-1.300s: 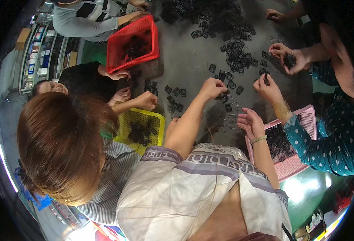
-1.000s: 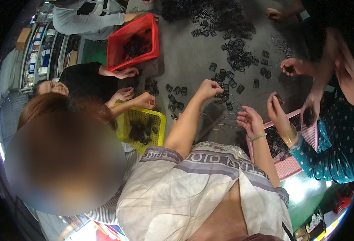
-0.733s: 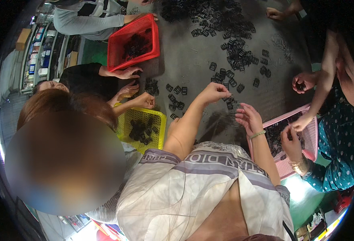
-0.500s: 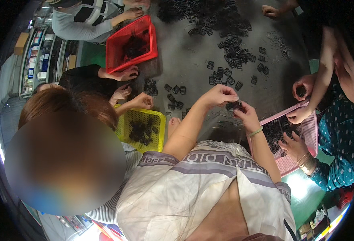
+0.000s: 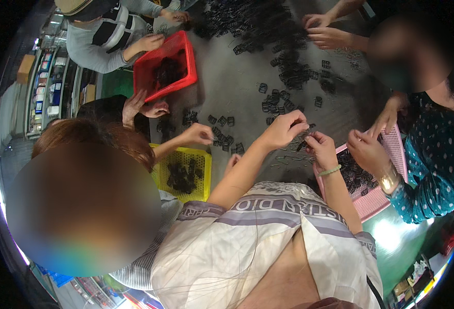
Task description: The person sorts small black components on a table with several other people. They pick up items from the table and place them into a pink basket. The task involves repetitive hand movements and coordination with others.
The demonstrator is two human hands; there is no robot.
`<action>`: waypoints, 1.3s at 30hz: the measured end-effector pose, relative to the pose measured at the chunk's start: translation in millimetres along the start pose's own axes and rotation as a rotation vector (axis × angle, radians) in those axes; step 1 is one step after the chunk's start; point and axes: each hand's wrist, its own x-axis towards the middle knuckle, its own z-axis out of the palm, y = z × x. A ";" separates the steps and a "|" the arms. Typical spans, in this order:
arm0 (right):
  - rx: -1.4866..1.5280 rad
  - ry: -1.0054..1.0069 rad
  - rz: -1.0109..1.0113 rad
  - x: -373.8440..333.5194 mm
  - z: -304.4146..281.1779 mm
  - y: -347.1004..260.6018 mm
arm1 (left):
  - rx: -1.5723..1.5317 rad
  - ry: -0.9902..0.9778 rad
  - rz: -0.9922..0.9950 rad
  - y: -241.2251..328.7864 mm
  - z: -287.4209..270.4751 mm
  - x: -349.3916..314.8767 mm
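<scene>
My left hand [image 5: 287,129] is closed in a pinch above the grey table, with its thumb and fingertips together; what they hold is too small to make out. Close beside it, my right hand [image 5: 320,148], with a pale green bead bracelet at the wrist, is pinching a small black plastic buckle [image 5: 302,146], partly hidden by the fingers. Thin metal pins [image 5: 287,157] lie scattered on the table just below both hands. Several loose black buckles [image 5: 276,101] are spread beyond my left hand.
A yellow basket [image 5: 207,177] of black pieces stands at left, a red one [image 5: 192,62] farther off, and a pink one [image 5: 386,206] at right. A large black heap [image 5: 257,31] covers the far table [image 5: 227,72]. Co-workers' hands [image 5: 198,134] work around it.
My left hand has shifted slightly away from the right, and the black piece now tilts at my right fingertips. A co-worker at right has leaned in; others' hands have moved.
</scene>
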 end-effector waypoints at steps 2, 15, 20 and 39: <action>0.085 -0.034 0.114 -7.6 -2.9 -11.9 | 0.307 0.019 0.291 6.8 2.4 -0.8; 0.389 -0.099 0.401 -36.2 -12.5 -36.8 | 0.366 -0.041 0.295 44.2 11.2 -13.9; 0.402 -0.062 0.268 -41.1 -17.0 -28.2 | 0.154 -0.013 0.290 47.4 13.8 -13.2; 0.117 0.186 -0.255 -52.6 -32.2 -37.0 | 0.236 -0.121 0.288 47.9 41.9 -2.9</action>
